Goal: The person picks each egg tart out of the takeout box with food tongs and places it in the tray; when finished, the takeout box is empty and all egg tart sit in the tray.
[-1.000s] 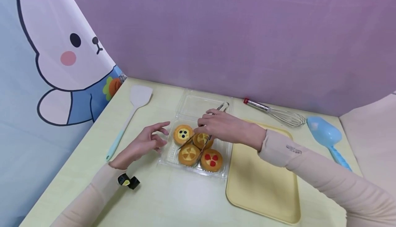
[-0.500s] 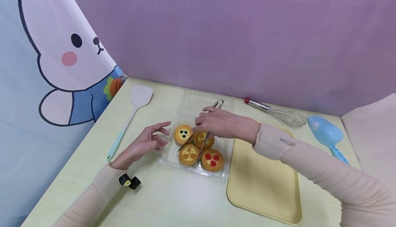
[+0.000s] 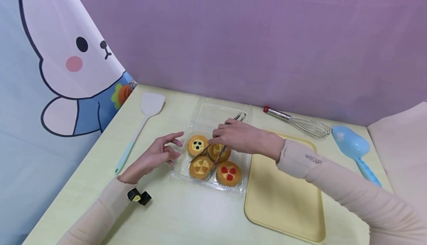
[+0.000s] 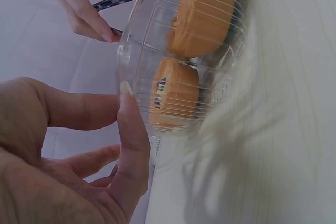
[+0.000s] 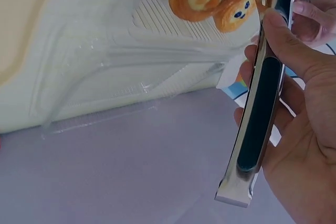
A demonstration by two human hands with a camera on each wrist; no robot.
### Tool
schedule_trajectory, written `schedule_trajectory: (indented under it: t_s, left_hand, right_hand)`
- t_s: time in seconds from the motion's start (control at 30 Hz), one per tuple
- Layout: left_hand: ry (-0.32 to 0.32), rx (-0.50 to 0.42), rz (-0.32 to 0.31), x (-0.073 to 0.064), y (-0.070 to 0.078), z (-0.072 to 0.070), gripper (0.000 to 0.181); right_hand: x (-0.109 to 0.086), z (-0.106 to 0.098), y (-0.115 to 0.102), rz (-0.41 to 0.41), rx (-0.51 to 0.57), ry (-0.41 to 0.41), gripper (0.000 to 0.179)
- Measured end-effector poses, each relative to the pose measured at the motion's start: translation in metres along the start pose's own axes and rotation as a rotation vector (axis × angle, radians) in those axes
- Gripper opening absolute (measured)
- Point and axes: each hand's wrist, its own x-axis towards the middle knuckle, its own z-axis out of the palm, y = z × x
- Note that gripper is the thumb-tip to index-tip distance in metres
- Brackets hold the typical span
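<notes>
A clear plastic clamshell box (image 3: 181,172) lies with its lid folded back, holding several round buns. My right hand (image 3: 238,135) grips metal tongs (image 5: 257,114) with dark handle inserts. Their arms reach down into the box, around the front-left bun (image 3: 201,167) with its wedge-patterned top. Beside that bun are one with red spots (image 3: 228,173), one with dark dots (image 3: 197,145) and another wedge-patterned bun (image 3: 218,152), partly behind the tongs. My left hand (image 3: 160,150) is at the box's left rim, fingers loosely spread; in the left wrist view, its thumb and a finger appear against the rim.
A yellow tray (image 3: 283,208) stands right of the box, partly beneath my right forearm. Behind it lies a whisk (image 3: 300,122), with a blue scoop (image 3: 351,143) at the far right. A white spatula (image 3: 146,111) with a mint handle lies left. A purple curtain (image 3: 247,45) hangs behind.
My right hand and the tongs shifted slightly left, then back right. The front-left bun has moved a little to the left in the box. My left hand has stayed in place.
</notes>
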Motion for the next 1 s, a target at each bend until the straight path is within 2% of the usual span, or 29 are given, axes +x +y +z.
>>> schedule_trajectory:
  t_s: [0.27,0.5,1.0]
  left_hand:
    - [0.000,-0.008,0.006,0.000,0.001,0.001,0.082]
    - [-0.004,-0.019,0.009,0.000,0.004,0.001,0.081]
    - [-0.004,-0.012,0.007,-0.001,0.000,0.000,0.079]
  right_hand:
    - [-0.012,0.006,-0.006,0.048,-0.029,0.005,0.061]
    - [-0.021,0.010,-0.015,0.084,-0.116,0.015,0.064]
    - [-0.032,0.021,-0.021,0.085,-0.201,0.172,0.052]
